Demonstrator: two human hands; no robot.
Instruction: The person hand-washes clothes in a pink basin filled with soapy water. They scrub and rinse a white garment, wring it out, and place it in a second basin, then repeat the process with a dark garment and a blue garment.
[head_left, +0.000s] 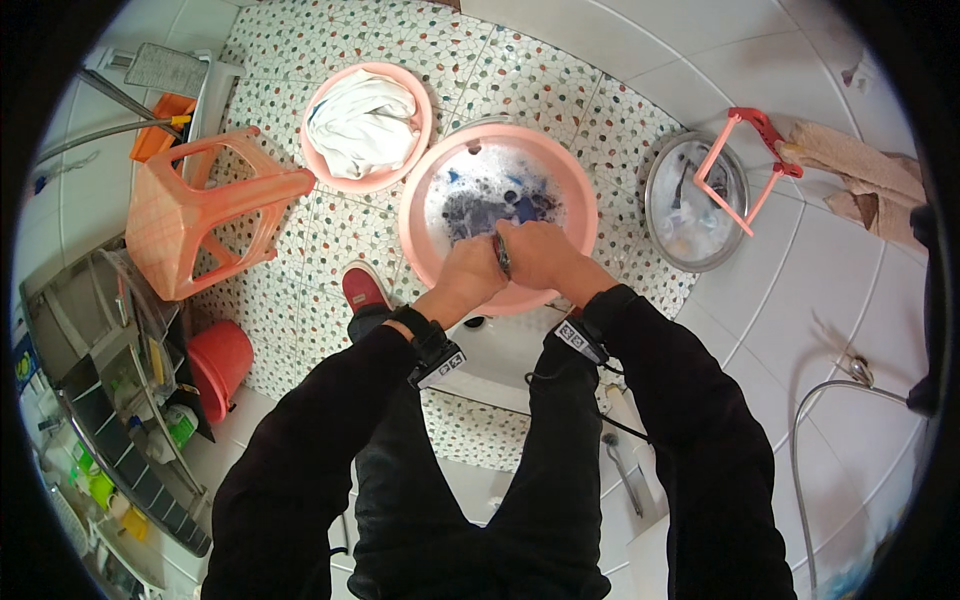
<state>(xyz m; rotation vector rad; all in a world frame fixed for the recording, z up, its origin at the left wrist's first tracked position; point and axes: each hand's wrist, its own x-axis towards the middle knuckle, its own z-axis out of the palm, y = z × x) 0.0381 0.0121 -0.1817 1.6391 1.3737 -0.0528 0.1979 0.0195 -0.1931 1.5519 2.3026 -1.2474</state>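
Note:
Side by side over the near half of a pink plastic basin (583, 217), my left hand (474, 268) and my right hand (536, 253) are closed on a small bunch of dark wet cloth (502, 253) that shows between them. Most of that cloth is hidden by my fingers. Foamy water fills the basin, and dark blue cloth (529, 206) lies partly under the suds. Up and to the left, a smaller pink basin (426, 112) holds a bunched white cloth (364, 124). A metal basin (651, 217) with cloudy water and soaked items stands at the right.
An orange plastic stool (161, 232) lies tipped over at the left, with a red bucket (221, 367) below it. Shelves with bottles line the left edge. A red folding rack (765, 142) with brown towels juts over the metal basin. A shower hose (799, 450) hangs at the right.

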